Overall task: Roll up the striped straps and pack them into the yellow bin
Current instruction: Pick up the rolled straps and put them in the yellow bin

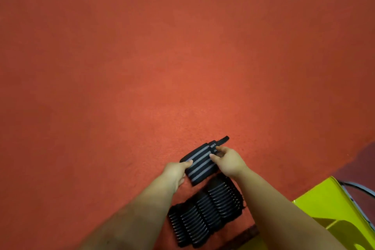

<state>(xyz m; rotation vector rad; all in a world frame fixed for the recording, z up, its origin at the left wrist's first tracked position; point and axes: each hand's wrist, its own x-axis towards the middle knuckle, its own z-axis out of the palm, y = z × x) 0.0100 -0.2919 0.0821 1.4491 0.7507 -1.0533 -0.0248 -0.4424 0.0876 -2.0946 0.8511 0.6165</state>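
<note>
A black strap with grey stripes (199, 161) lies folded on the red carpet, its thin black end tab pointing up and right. My left hand (176, 172) grips its near left edge, thumb on top. My right hand (228, 160) pinches its right side near the tab. Just below, between my forearms, a stack of several flat striped straps (205, 215) lies in an overlapping row. The yellow bin (324, 203) sits at the lower right corner, partly cut off by the frame.
Red carpet (162, 57) fills most of the view. A darker maroon patch (361, 160) lies at the right edge. A thin dark curved handle or wire (357, 186) shows behind the bin.
</note>
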